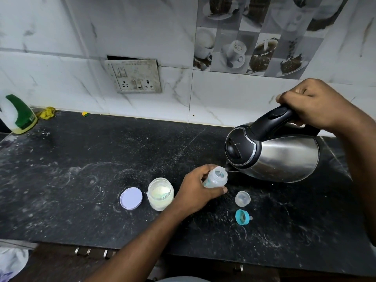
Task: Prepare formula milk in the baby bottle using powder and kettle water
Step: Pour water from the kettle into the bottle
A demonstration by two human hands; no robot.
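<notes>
My left hand grips a small clear baby bottle with its open mouth tilted toward the kettle. My right hand holds the black handle of a steel kettle, tipped so its spout touches the bottle's rim. A thin stream of water runs from spout to bottle. An open glass jar of pale powder stands left of my left hand, its lilac lid lying beside it. The bottle's clear cap and teal nipple ring lie on the counter to the right.
The black stone counter is dusted with white powder. A green-topped spray bottle and a yellow cloth sit at the far left by the tiled wall. A socket panel is on the wall. Drawer handles line the front edge.
</notes>
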